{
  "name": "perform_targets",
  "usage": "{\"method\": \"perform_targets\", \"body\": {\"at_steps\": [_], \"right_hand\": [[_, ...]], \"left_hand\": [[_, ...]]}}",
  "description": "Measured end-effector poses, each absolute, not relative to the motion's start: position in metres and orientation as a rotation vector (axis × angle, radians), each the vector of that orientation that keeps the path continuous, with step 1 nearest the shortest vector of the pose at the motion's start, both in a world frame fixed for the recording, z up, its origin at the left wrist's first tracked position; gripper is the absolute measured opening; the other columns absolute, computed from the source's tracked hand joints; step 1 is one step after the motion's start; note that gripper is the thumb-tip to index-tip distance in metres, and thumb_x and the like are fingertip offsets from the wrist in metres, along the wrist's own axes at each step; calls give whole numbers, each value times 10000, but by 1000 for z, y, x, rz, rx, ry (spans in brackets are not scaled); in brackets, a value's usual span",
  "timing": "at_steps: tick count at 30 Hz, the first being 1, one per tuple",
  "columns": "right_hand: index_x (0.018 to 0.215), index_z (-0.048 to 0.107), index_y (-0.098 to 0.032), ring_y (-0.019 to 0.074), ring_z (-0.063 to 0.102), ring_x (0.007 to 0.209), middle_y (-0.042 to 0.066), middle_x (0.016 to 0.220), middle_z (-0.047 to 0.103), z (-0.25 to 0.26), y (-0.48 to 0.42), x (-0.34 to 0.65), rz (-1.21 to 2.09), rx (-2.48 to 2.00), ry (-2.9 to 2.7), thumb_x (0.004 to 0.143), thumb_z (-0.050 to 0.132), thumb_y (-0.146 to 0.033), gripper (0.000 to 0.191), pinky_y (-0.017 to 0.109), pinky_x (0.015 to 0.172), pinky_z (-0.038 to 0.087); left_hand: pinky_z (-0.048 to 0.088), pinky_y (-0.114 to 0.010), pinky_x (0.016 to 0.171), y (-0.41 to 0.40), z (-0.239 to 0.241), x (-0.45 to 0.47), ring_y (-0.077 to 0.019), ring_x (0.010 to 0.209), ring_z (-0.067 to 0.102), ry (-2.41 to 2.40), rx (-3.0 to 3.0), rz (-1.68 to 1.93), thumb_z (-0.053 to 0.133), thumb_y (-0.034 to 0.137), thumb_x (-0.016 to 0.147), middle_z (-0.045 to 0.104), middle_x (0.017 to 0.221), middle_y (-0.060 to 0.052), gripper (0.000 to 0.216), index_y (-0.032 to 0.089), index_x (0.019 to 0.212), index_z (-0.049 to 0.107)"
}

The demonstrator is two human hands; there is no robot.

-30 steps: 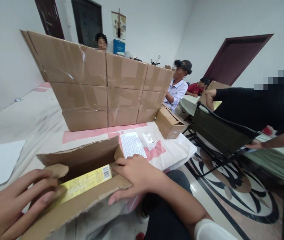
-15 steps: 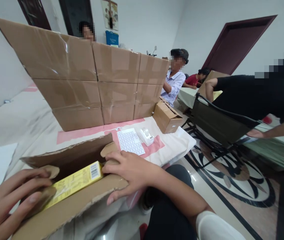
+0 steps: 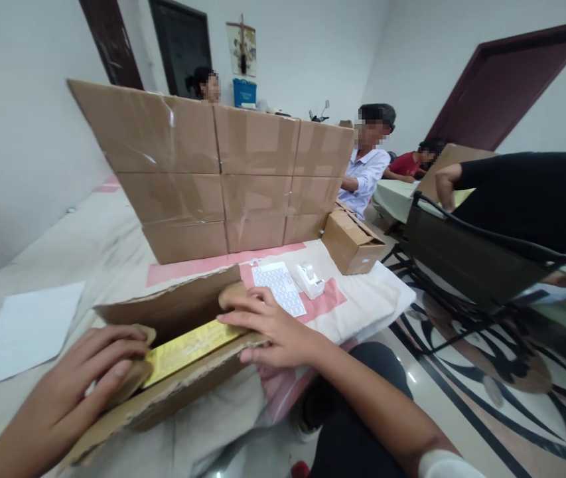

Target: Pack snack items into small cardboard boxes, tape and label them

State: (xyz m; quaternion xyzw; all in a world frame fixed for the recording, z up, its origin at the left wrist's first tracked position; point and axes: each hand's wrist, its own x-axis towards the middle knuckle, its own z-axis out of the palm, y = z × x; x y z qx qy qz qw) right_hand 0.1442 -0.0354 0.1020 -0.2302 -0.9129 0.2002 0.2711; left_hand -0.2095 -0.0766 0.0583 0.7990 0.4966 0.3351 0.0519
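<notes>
Soft, muted light; stretched edges.

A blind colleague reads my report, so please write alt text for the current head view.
A person's left hand and right hand touch the end flaps of an open cardboard box with a yellow box inside. Beyond it are a printed sheet, a tape dispenser and a taped cardboard wall; other people appear behind.

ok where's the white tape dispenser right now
In the head view, just right of centre, the tape dispenser sits on the cloth between the printed sheet and the small cardboard box, beyond the right hand.
</notes>
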Motion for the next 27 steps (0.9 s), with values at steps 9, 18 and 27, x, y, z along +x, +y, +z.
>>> {"method": "perform_targets", "body": {"at_steps": [9, 18, 27], "right_hand": [[1431, 451, -222, 236, 478, 1354, 130, 1396, 517, 75, -37, 118, 778, -844, -1890, 903, 622, -313, 563, 472, 1176, 382], [1608, 237, -225, 251, 321, 1497, 140, 1585, 355, 71, -32, 102, 874, -970, -1728, 822, 638, -307, 886, 493, 1252, 279], [1115, 696, -211, 208, 474, 1355, 72, 1326, 664, 74, -23, 112, 495, -836, -2055, 966, 524, -394, 292, 463, 1242, 297]], "left_hand": [[431, -479, 1125, -81, 77, -211, -319, 1277, 549, 1437, 2219, 993, 162, 690, 967, 616, 1395, -47, 633, 359, 1339, 554], [506, -554, 1043, -68, 78, -209, -359, 1343, 518, 1816, 2281, 1212, 566, 562, 891, 504, 1438, -171, 892, 245, 1589, 110], [448, -507, 998, -90, 88, -193, -328, 1102, 619, 1596, 2776, 522, 596, 711, 829, 655, 1261, -77, 652, 364, 1382, 602]]}}
